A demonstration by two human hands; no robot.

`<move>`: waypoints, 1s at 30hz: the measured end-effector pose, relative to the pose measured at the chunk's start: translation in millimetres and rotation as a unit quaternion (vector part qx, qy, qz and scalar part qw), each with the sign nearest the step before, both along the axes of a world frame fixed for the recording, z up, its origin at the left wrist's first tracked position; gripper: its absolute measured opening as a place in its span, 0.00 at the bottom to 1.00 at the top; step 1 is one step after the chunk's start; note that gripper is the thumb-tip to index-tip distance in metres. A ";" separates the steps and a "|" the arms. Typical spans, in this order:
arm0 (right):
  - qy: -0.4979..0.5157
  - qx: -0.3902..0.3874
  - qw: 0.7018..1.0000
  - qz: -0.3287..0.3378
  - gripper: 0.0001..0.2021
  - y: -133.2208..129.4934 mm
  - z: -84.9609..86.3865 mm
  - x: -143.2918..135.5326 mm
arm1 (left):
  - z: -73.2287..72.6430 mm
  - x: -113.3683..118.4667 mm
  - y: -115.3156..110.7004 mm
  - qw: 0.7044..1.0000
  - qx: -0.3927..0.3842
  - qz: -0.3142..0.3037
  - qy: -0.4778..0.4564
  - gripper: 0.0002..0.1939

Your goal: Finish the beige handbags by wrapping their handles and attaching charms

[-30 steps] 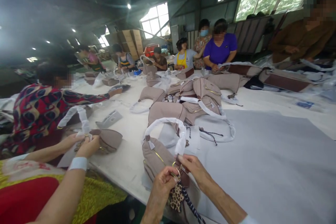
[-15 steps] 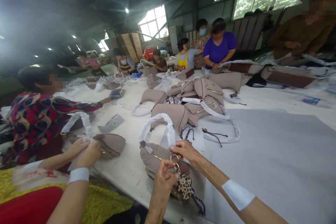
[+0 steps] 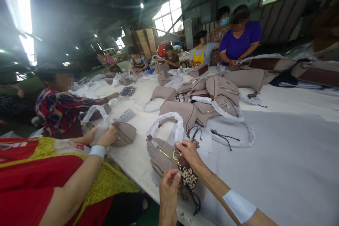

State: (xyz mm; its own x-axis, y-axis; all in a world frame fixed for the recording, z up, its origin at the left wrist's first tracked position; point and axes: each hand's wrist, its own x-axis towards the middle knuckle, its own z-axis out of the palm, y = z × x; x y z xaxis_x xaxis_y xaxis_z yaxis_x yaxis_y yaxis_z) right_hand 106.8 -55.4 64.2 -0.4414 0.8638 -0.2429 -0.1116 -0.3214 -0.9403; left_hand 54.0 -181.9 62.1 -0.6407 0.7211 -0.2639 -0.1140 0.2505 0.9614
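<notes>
A taupe handbag (image 3: 161, 153) with a gold zipper stands at the near table edge. White wrapping covers its arched handle (image 3: 165, 114). My right hand (image 3: 191, 155) is closed in a pinch at the handle's lower right end, just above a gold ring (image 3: 176, 155). From that ring hangs a flower-shaped leopard-print charm (image 3: 189, 177) with a dark braided cord (image 3: 195, 201). Below the ring, my left hand (image 3: 169, 182) pinches the charm's upper left edge by its clasp; the exact contact is partly hidden by the thumb.
Several taupe handbags (image 3: 222, 93) are piled beyond mine. A grey sheet (image 3: 286, 148) covers the table on the right. Close on my left, a co-worker in red and yellow (image 3: 39, 173) handles another handbag (image 3: 124, 134). More people work around the table.
The view has swung left, so the scene sits farther right. My left hand has shifted slightly down from the ring, and the charm is turned more squarely to view. My right hand keeps its grip.
</notes>
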 end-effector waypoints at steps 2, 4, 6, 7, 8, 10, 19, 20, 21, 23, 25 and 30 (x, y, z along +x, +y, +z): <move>-0.001 -0.001 1.000 -0.006 0.18 -3.6 -0.8 0.6 | 3.0 1.3 1.4 1.000 0.011 0.005 0.007 0.17; 0.001 -0.004 1.000 -0.012 0.18 -7.4 -4.0 0.4 | 6.0 1.2 3.6 0.999 0.024 -0.012 -0.024 0.15; 0.003 -0.008 1.000 -0.025 0.19 -10.4 -8.7 -0.5 | 6.7 -0.1 5.8 0.996 0.034 -0.039 -0.069 0.14; 0.002 -0.009 0.999 -0.031 0.19 -11.3 -10.8 -0.6 | 6.1 -1.0 6.7 0.994 0.038 -0.050 -0.089 0.14; -0.002 -0.010 0.999 -0.033 0.19 -11.9 -12.5 -0.1 | 4.8 -1.7 7.4 0.992 0.041 -0.056 -0.103 0.15; -0.013 -0.013 0.999 -0.028 0.20 -12.7 -13.5 4.7 | 1.9 -2.6 8.2 0.991 0.044 -0.056 -0.117 0.16; -0.178 0.107 0.978 -0.010 0.14 -54.9 -7.4 68.8 | -3.5 2.8 15.7 0.988 0.070 -0.054 -0.127 0.14; -0.191 0.104 0.976 -0.007 0.13 -60.7 -8.8 71.1 | -5.0 3.2 17.1 0.987 0.072 -0.062 -0.129 0.14; -0.190 0.095 0.977 -0.008 0.14 -65.4 -10.5 71.9 | -6.4 3.5 18.1 0.986 0.075 -0.072 -0.129 0.14; -0.159 0.056 0.986 -0.007 0.16 -71.6 -14.4 70.5 | -7.7 4.2 19.0 0.984 0.076 -0.090 -0.135 0.15; -0.121 -0.007 0.993 -0.007 0.19 -75.1 -18.1 67.9 | -5.4 4.8 18.2 0.979 0.075 -0.109 -0.156 0.16; -0.064 -0.096 0.993 -0.027 0.23 -82.0 -23.9 63.7 | 6.5 4.3 13.5 0.965 0.075 -0.137 -0.211 0.18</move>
State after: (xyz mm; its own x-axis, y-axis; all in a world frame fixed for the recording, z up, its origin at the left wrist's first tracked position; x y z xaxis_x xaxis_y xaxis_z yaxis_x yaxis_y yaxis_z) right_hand 170.5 -137.5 40.4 -0.3509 0.8175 -0.4567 -0.0171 -0.4932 -0.8697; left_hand 58.3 -168.4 68.6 -0.2785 0.8983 -0.3398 -0.4533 0.1890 0.8711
